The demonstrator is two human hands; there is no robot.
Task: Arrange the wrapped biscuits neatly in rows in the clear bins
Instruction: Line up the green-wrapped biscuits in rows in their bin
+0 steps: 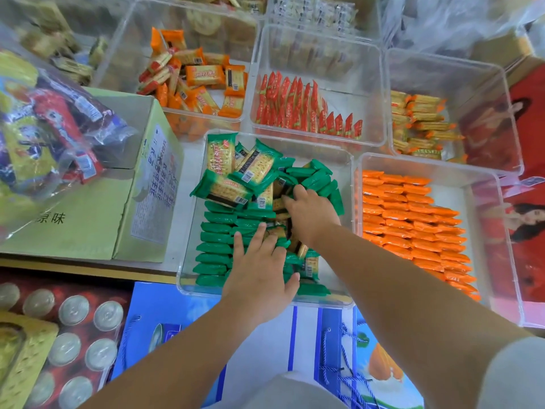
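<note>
The left hand (259,267) lies flat, fingers straight, on the green wrapped biscuits (215,240) that stand in a row just to its left inside the clear bin (330,278). Just beyond it, the right hand (311,215) digs curled fingers into the loose heap (233,184) ahead of both hands; its fingertips are buried, so I cannot tell whether it holds a packet. The risk, as I judge it, is that pulling a packet from that tangle drags neighbours along and topples the row beside the left hand, or that heavy pressing cracks biscuits under the palm.
</note>
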